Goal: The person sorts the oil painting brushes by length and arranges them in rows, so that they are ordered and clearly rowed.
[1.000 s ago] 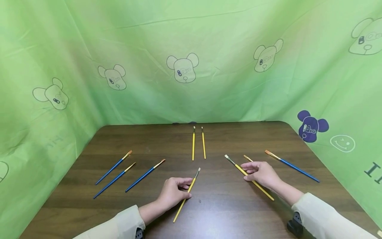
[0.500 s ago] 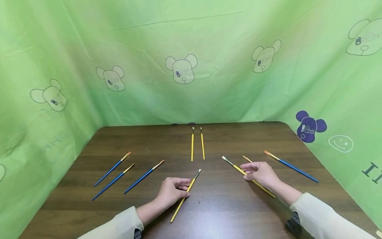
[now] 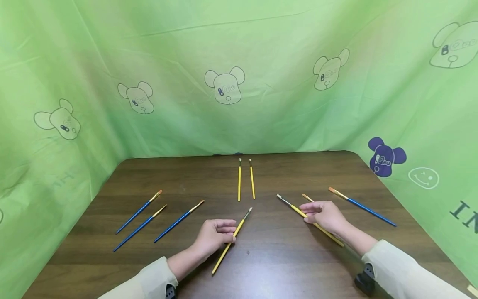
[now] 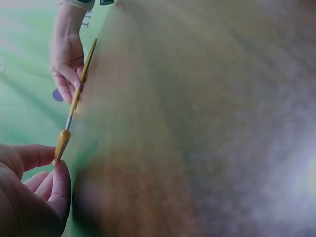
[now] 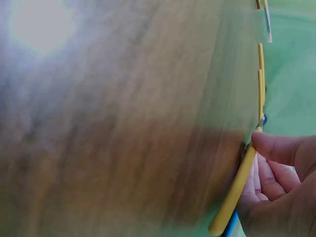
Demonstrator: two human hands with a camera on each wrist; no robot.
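My left hand (image 3: 213,236) pinches a yellow-handled paintbrush (image 3: 223,258) between thumb and fingers, its pale flat bristles pointing away and to the right. To the right, my right hand (image 3: 325,216) pinches a second yellow paintbrush (image 3: 328,236), whose pale bristle end points away and to the left. In the right wrist view the yellow handle (image 5: 233,197) slants down from the thumb tip. A brush with a gold ferrule (image 3: 307,197) lies just behind the right hand, mostly hidden by it; a blue handle (image 5: 230,224) shows under that hand in the right wrist view.
Two yellow paintbrushes (image 3: 239,182) lie side by side at the back middle of the brown table (image 3: 179,172). Three blue paintbrushes (image 3: 175,224) lie on the left. Another blue paintbrush (image 3: 369,211) is at far right. A green printed curtain (image 3: 179,124) surrounds the table.
The head view has shifted slightly. My left hand and its paintbrush have risen a little in the picture. The right hand keeps its grip, its brush tilting slightly. The lying brushes stay put.
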